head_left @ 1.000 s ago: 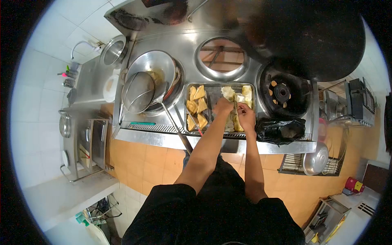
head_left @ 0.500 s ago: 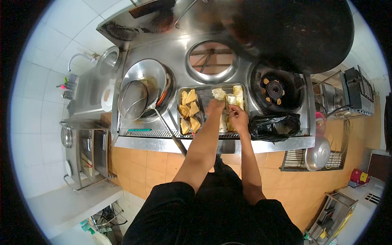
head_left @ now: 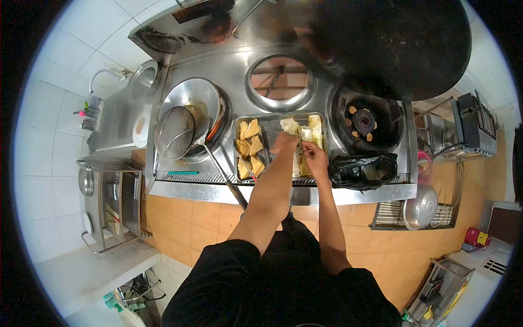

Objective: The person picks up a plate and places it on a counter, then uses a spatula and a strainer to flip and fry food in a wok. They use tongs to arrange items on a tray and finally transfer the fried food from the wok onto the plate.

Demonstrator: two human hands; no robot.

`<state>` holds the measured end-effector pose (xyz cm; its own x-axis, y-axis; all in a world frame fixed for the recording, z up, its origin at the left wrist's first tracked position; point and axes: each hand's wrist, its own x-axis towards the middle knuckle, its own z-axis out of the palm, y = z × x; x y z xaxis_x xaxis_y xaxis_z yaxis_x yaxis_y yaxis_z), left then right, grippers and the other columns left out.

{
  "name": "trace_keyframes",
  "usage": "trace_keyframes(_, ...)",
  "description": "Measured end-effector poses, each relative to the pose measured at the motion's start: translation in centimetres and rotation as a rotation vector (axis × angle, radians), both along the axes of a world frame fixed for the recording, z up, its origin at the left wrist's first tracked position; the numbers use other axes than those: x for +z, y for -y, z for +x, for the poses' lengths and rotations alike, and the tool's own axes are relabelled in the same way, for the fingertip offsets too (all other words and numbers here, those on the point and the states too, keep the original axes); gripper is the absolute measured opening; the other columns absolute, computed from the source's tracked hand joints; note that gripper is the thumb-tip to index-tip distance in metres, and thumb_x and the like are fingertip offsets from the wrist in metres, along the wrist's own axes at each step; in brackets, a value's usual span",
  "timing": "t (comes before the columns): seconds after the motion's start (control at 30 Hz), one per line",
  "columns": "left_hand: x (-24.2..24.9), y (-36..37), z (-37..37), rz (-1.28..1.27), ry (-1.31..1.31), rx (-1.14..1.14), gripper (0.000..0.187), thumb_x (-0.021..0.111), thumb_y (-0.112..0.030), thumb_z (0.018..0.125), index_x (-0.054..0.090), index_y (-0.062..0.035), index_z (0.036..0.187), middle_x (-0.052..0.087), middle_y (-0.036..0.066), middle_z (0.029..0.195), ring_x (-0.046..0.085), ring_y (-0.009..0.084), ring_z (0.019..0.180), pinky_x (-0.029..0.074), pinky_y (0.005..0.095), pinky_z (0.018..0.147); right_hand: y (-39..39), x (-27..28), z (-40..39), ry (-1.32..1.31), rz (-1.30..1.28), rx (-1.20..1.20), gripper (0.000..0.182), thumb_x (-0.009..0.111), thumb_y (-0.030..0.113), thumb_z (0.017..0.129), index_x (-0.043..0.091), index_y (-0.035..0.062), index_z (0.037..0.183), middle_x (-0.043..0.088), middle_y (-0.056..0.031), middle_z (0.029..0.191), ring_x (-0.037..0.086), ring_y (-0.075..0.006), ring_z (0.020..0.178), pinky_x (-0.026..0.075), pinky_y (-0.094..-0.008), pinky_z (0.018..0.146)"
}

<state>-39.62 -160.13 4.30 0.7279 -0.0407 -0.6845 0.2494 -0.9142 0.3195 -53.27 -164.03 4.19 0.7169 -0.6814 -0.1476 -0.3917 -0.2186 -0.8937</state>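
A metal tray [head_left: 265, 119] lies on the steel stove top. Golden triangular fried pastries [head_left: 250, 147] fill its left side, and pale, whitish-yellow pieces [head_left: 314, 124] lie on its right side. Over the middle of the tray is my left hand [head_left: 285, 143], its fingers curled downward beside the pale pieces; what they hold is hidden. My right hand [head_left: 315, 158] is close by on the right, thumb and fingers drawn together at the pale pieces. Anything between those fingertips is too small to make out.
Left of the tray, a wok [head_left: 183, 94] carries a wire strainer [head_left: 176, 133]; a long-handled ladle [head_left: 226, 177] points toward me. A black plastic bag [head_left: 364, 170] lies at the right, below a burner [head_left: 364, 121]. Behind the tray is a round opening [head_left: 279, 82]; a large dark wok [head_left: 392, 43] stands behind.
The whole view has shifted slightly. My left hand has tilted a little over the tray, and its thumb side reaches farther left. My right hand stays at the pale pieces.
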Motion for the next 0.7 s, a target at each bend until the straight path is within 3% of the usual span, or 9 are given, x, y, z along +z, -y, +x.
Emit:
trace_keyframes(0.07,-1.5,-0.3,0.5,-0.007,0.025,-0.029,0.042,0.067,-0.033,0.080,0.069,-0.0152,0.118,0.066,0.010,0.125,0.062,0.0272,0.118,0.030,0.0586,0.107,-0.2,0.2,-0.2,0.003,-0.011,-0.003,0.025,0.062,0.010,0.091,0.070,0.0108,0.115,0.073,-0.0089,0.098,0.069,-0.0189,0.087,0.052,-0.0316,0.073)
trace_keyframes(0.17,-2.7,-0.9,1.1,-0.037,0.000,-0.043,0.043,0.068,-0.033,0.080,0.068,-0.0144,0.118,0.065,0.011,0.127,0.061,0.0289,0.120,0.029,0.0614,0.108,-0.1,-0.4,-0.4,-0.011,-0.048,-0.010,0.025,0.062,0.010,0.091,0.069,0.0099,0.115,0.073,-0.0102,0.098,0.069,-0.0196,0.087,0.052,-0.0314,0.073)
trace_keyframes(0.3,-2.3,-1.8,0.9,-0.034,0.036,-0.057,0.046,0.069,-0.034,0.079,0.067,-0.0141,0.121,0.064,0.011,0.128,0.061,0.0306,0.119,0.028,0.0619,0.109,-0.4,0.8,-0.6,-0.019,0.018,-0.001,0.025,0.061,0.009,0.091,0.069,0.0082,0.115,0.073,-0.0108,0.098,0.069,-0.0200,0.088,0.052,-0.0318,0.074)
trace_keyframes(0.37,-4.0,-1.7,1.5,-0.056,0.030,-0.054,0.048,0.070,-0.035,0.079,0.066,-0.0138,0.123,0.064,0.010,0.129,0.060,0.0306,0.121,0.033,0.0604,0.106,-0.5,0.8,-0.6,-0.004,-0.001,-0.008,0.025,0.060,0.009,0.091,0.069,0.0066,0.114,0.073,-0.0100,0.098,0.068,-0.0199,0.087,0.052,-0.0324,0.075)
trace_keyframes(0.47,-2.3,-2.1,1.6,-0.136,-0.028,-0.057,0.052,0.071,-0.036,0.078,0.064,-0.0131,0.125,0.062,0.010,0.131,0.059,0.0298,0.122,0.036,0.0585,0.104,-0.7,0.6,-0.7,-0.033,-0.021,0.007,0.025,0.060,0.007,0.091,0.068,0.0065,0.115,0.072,-0.0101,0.100,0.068,-0.0198,0.091,0.051,-0.0323,0.078)
trace_keyframes(0.57,-6.6,-2.0,2.2,-0.107,0.059,-0.129,0.054,0.072,-0.037,0.077,0.064,-0.0126,0.125,0.061,0.010,0.134,0.059,0.0290,0.123,0.038,0.0554,0.103,-0.6,-0.3,-0.9,0.014,0.031,0.049,0.026,0.061,0.006,0.090,0.067,0.0063,0.116,0.072,-0.0109,0.103,0.067,-0.0199,0.095,0.050,-0.0315,0.082)
trace_keyframes(0.7,-3.2,-2.5,1.7,-0.125,0.003,-0.070,0.057,0.073,-0.038,0.076,0.064,-0.0120,0.125,0.059,0.009,0.136,0.059,0.0280,0.122,0.040,0.0515,0.103,-0.7,-0.7,-0.8,0.036,-0.011,0.049,0.025,0.063,0.011,0.090,0.068,0.0104,0.114,0.072,-0.0122,0.102,0.069,-0.0258,0.085,0.053,-0.0355,0.077)
